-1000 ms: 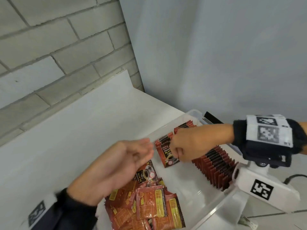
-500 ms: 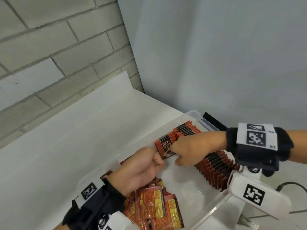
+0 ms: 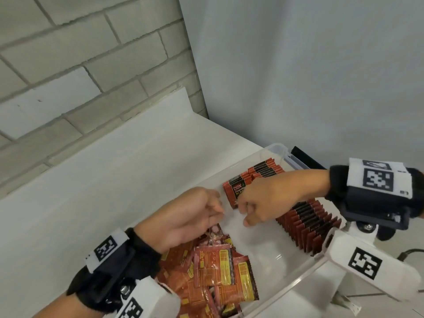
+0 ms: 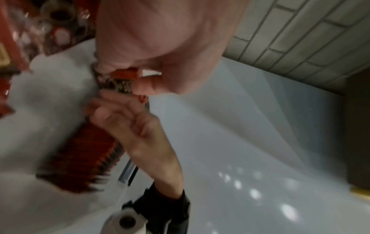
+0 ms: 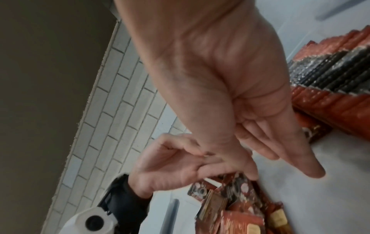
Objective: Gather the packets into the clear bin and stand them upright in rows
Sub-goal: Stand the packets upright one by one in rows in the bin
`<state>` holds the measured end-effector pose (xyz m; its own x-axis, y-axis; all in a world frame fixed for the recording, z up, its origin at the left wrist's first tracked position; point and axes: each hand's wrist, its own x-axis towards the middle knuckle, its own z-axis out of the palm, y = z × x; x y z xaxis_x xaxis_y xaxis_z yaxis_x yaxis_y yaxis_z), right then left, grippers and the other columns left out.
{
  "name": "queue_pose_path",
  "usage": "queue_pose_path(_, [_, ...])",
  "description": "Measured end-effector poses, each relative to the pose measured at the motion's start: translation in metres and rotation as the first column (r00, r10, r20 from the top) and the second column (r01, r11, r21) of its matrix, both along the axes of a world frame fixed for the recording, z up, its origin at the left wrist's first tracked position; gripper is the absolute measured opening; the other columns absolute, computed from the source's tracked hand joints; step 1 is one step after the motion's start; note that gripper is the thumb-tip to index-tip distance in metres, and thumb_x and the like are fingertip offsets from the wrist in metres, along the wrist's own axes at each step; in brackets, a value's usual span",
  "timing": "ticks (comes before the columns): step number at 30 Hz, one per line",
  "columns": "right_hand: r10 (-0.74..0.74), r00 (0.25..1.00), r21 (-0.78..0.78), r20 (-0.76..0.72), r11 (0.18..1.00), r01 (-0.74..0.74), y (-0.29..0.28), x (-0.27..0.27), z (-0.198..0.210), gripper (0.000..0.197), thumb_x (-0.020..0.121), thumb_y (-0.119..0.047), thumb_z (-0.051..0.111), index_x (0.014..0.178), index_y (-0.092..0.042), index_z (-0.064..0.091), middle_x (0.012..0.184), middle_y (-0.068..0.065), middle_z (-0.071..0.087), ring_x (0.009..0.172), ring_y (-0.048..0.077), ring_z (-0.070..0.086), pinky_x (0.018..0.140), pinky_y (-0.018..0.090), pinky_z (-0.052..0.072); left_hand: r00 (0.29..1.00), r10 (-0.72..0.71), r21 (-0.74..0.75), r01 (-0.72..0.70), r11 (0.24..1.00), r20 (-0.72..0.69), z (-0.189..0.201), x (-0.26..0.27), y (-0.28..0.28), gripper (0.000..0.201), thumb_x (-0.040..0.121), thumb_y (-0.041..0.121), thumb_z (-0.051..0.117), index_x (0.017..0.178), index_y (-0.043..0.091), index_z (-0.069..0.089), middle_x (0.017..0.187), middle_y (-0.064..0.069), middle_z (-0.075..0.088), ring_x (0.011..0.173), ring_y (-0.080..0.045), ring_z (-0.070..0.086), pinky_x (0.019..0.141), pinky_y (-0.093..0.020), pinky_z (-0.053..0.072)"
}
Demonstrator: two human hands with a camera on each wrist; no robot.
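A clear bin (image 3: 278,148) stands on a white table. A row of red-and-black packets (image 3: 307,223) stands upright along its right side. My right hand (image 3: 247,207) grips the front packet (image 3: 235,191) of that row, holding it upright with its printed face toward me. My left hand (image 3: 213,207) hovers just left of it with fingers curled; the head view shows a narrow gap between them. In the left wrist view the packet (image 4: 120,83) shows blurred above the right hand (image 4: 124,120). Loose packets (image 3: 215,271) lie in a pile at the bin's near end.
The white table (image 3: 103,191) stretches left of the bin to a brick wall (image 3: 80,76). A grey wall (image 3: 298,65) rises behind the bin. A black object (image 3: 305,157) lies behind the bin's far corner. The bin floor (image 3: 263,249) between pile and row is bare.
My left hand went from open to curled, dropped closer to the held packet, then drew slightly back. The right hand has moved the packet toward the upright row.
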<state>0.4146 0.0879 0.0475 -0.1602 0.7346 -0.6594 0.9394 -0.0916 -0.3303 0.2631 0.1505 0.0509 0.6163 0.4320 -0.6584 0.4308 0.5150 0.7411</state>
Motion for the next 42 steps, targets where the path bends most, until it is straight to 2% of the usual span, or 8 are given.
queue_pose_path(3, [0.028,0.997,-0.049,-0.070,0.998,-0.031,-0.008,-0.013,-0.001,0.056,0.092,-0.045,0.058,0.137,-0.013,0.047,0.123,0.005,0.064,0.111,0.020,0.060,0.095,0.030,0.049,0.958,-0.269,0.282,0.286,0.916,-0.098,0.023,-0.026,0.007,0.044,0.089,0.005,0.059,0.131,0.018,0.054,0.125,0.005,0.065,0.116,-0.005,0.059,0.097,-0.020,0.047])
queue_pose_path(6, [0.026,0.987,-0.098,-0.157,0.994,-0.042,-0.017,-0.025,-0.006,0.053,0.091,-0.045,0.059,0.136,-0.019,0.047,0.126,0.001,0.061,0.111,0.019,0.059,0.081,0.020,0.046,0.782,-0.491,0.569,0.619,0.541,-0.384,0.037,-0.052,0.012,0.032,0.098,0.021,0.053,0.126,0.036,0.056,0.118,0.020,0.065,0.108,0.009,0.057,0.090,-0.012,0.045])
queue_pose_path(9, [0.038,0.980,-0.088,-0.198,0.995,-0.056,-0.023,-0.035,-0.012,0.048,0.094,-0.045,0.055,0.133,-0.018,0.046,0.116,-0.001,0.064,0.097,0.017,0.061,0.068,0.017,0.043,0.509,-0.520,0.485,0.852,0.196,-0.686,0.026,-0.068,0.011,0.033,0.101,0.031,0.045,0.133,0.035,0.049,0.128,0.019,0.053,0.111,0.004,0.050,0.097,-0.020,0.043])
queue_pose_path(12, [0.039,0.987,-0.062,-0.153,0.997,-0.049,-0.025,-0.043,-0.017,0.055,0.094,-0.051,0.051,0.134,-0.016,0.036,0.102,0.002,0.065,0.091,0.022,0.064,0.071,0.027,0.050,0.315,-0.504,0.327,0.943,0.066,-0.804,0.006,-0.078,0.007,0.042,0.103,0.030,0.040,0.144,0.033,0.035,0.137,0.009,0.044,0.121,-0.011,0.046,0.101,-0.035,0.041])
queue_pose_path(20, [0.065,0.983,-0.072,-0.171,0.994,-0.079,-0.029,-0.052,-0.032,0.036,0.093,-0.037,0.061,0.110,-0.008,0.047,0.072,-0.002,0.057,0.073,0.017,0.056,0.050,0.020,0.038,0.225,-0.382,0.254,0.967,-0.027,-0.896,-0.014,-0.084,0.000,0.068,0.087,0.024,0.067,0.141,0.031,0.026,0.139,0.006,0.021,0.129,-0.014,0.022,0.102,-0.034,0.039])
queue_pose_path(28, [-0.116,0.941,-0.116,-0.317,0.990,0.083,-0.033,-0.055,-0.034,0.040,0.091,-0.041,0.062,0.113,-0.009,0.050,0.061,-0.007,0.059,0.072,0.015,0.059,0.055,0.016,0.041,0.332,-0.562,0.246,0.943,0.225,-0.757,-0.002,-0.082,-0.002,0.073,0.083,0.019,0.074,0.132,0.036,0.024,0.104,0.014,0.043,0.093,-0.011,0.050,0.074,-0.023,0.043])
queue_pose_path(35, [-0.149,0.925,-0.069,-0.350,0.989,0.134,-0.036,-0.061,-0.030,0.032,0.090,-0.033,0.066,0.105,-0.009,0.055,0.074,-0.007,0.053,0.068,0.011,0.051,0.063,0.022,0.041,0.238,-0.578,0.221,0.970,0.101,-0.781,-0.008,-0.086,-0.005,0.047,0.082,0.039,0.072,0.117,0.026,0.044,0.117,0.012,0.041,0.112,-0.008,0.041,0.083,-0.023,0.040])
queue_pose_path(42, [-0.301,0.795,-0.068,-0.526,0.947,0.313,-0.046,-0.054,-0.018,0.017,0.089,-0.020,0.067,0.090,-0.016,0.052,0.107,0.014,0.066,0.090,0.024,0.063,0.080,0.033,0.051,0.413,-0.628,0.350,0.908,0.230,-0.660,0.006,-0.091,0.004,0.016,0.087,0.039,0.067,0.095,0.033,0.055,0.108,0.015,0.047,0.095,0.001,0.048,0.081,-0.016,0.045])
